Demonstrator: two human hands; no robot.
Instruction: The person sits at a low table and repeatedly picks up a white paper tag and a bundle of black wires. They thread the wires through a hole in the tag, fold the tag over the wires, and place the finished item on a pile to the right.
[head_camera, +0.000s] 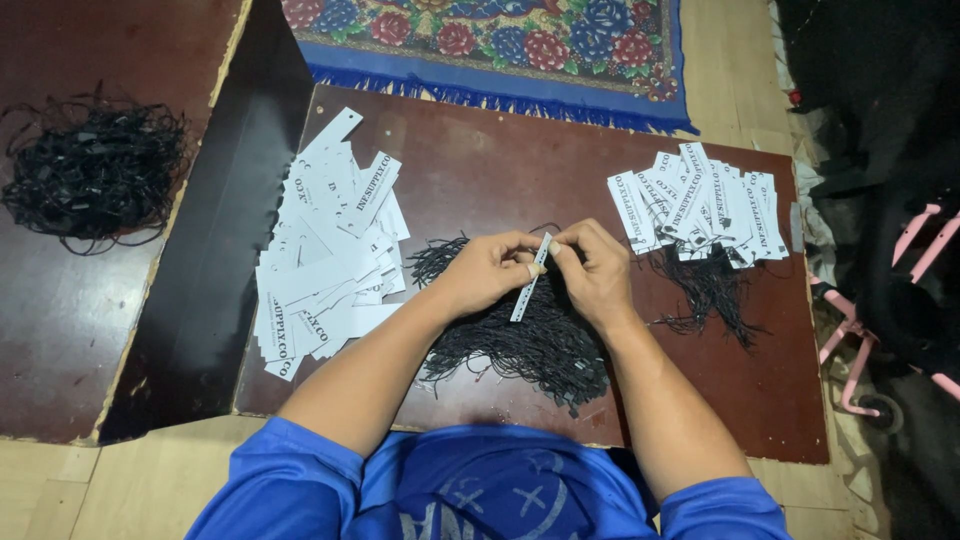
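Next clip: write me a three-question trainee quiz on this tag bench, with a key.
1. True or false: both hands hold the same white paper tag.
2. What lies directly under the hands? A) loose black strings B) a folded cloth C) scissors
3. Fill in: the pile of tags with black strings already hanging from them lies to the person's ____.

Key:
1. True: the left hand and right hand pinch it between them.
2. A, the black string heap on the brown board.
3. Right.
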